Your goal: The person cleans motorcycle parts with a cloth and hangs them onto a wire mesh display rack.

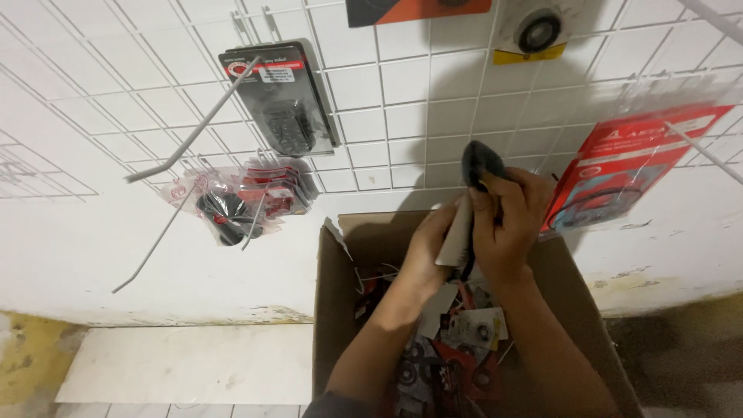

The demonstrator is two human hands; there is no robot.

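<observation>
Both my hands are raised over an open cardboard box (pixel 333 310). My right hand (pixel 507 224) grips a small packaged item (pixel 472 197): a black rounded part sticks out above my fingers and a pale card hangs below. My left hand (pixel 429 251) touches the lower edge of that same card from the left. Beneath my forearms the box holds several small carded packs (pixel 464 329) in red, black and white.
A white wire grid (pixel 387 101) covers the tiled wall, with long hooks (pixel 193 128). On it hang a black blister pack (pixel 282 101), a cluster of red and black packs (pixel 236 201), a red pack (pixel 627 166) at the right and two packs at the top. A white board (pixel 186 364) lies left of the box.
</observation>
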